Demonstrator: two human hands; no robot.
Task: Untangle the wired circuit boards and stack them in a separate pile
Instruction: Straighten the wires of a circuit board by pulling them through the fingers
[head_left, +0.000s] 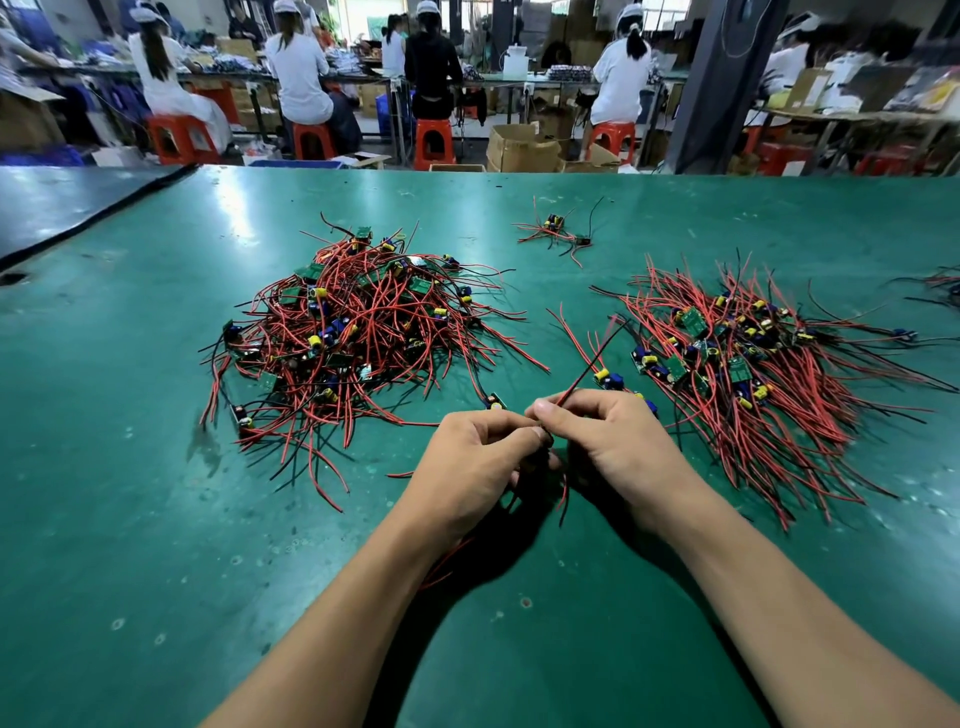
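Red tangled heap (358, 332) roughly matches the sorted pile (753, 364), so about halfway, I'd say. Fingers of the left hand (470, 457) and right hand (618, 441) pinch one board's wires (592, 364).

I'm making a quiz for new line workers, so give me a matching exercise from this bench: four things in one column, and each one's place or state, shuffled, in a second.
Things:
1. tangled heap
2. combed pile
3. small cluster
4. right hand

Places or states:
A. pinches wires
B. far middle of the green mat
C. person's left, leads crossing every way
D. person's right, leads mostly parallel

Pairs: 1-C, 2-D, 3-B, 4-A.
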